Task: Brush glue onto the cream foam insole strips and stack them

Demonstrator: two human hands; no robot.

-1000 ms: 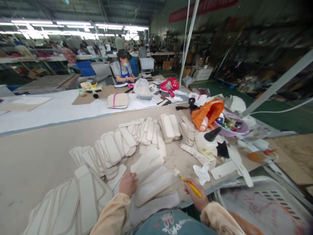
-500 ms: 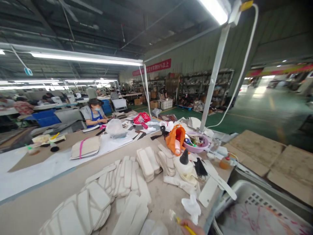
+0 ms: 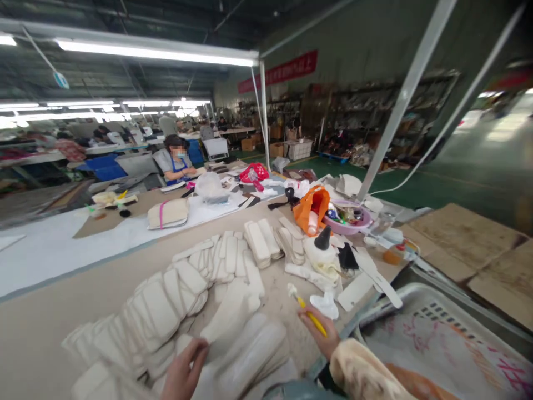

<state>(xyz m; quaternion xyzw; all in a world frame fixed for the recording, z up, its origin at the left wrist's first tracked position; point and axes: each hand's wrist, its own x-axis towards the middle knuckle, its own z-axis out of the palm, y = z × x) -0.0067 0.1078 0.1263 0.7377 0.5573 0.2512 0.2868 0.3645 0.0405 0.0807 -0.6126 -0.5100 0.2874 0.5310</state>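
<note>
My right hand [image 3: 321, 332] is closed around the yellow handle of a brush [image 3: 313, 318]. White matter coats the brush's tip, which points up and away over the table. At the lower middle, my left hand [image 3: 187, 365] has its fingers curled at the near end of a pale flat strip [image 3: 228, 314], which it seems to pinch; motion blurs this spot. Many similar pale pieces [image 3: 154, 303] lie overlapped in a long row left of and beyond my left hand. Shiny whitish pieces [image 3: 254, 353] lie between my hands.
A white bottle with a black cone cap [image 3: 322, 247] stands beyond my right hand, near crumpled white paper [image 3: 325, 304]. Farther back are an orange bag [image 3: 310, 210] and a purple basin [image 3: 353, 226]. A plastic basket [image 3: 377, 311] stands at right. A co-worker [image 3: 177, 161] sits across the table.
My left hand has come into view at the pale strip. My right hand shows more fully, still with the brush. The camera has tilted downward.
</note>
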